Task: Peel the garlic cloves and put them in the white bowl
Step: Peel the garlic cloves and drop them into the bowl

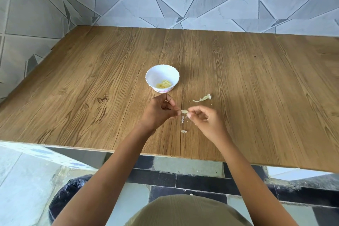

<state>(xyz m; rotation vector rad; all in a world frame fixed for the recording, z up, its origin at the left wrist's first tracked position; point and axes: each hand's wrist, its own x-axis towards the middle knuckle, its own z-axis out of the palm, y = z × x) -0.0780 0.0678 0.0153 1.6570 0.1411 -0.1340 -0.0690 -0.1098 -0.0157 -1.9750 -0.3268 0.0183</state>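
Pinching one garlic clove [184, 111] between left hand [157, 113] and right hand [205, 121], over the counter [91, 79], just near of the white bowl [159, 73].

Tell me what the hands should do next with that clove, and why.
Probably pull the skin off the garlic clove: left hand and right hand both pinch it above the table, skin flakes lie below, peeled cloves already sit in the white bowl.
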